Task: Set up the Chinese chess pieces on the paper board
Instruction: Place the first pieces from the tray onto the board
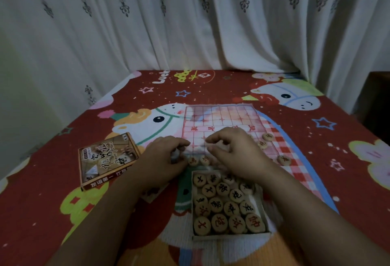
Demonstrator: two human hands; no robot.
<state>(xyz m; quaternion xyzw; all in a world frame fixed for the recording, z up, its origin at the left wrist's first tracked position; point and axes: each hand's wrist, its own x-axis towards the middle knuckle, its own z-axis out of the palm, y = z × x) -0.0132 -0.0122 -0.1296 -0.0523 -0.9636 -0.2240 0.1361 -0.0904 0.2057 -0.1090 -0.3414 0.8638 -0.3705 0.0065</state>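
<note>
Two bare hands, left hand (168, 156) curled and right hand (234, 149) half-open, holds unclear, hover over the thin pink-gridded paper board (221, 118), where a nudge could shift placed round wooden pieces (198, 160), while the white cardboard tray (266, 217) holds most discs.

The box lid (107, 160) reads "Chinese Chess" and "友谊第一". The red cloth (63, 181) shows "Luck". One boxed piece (255, 223) bears "帥".
</note>
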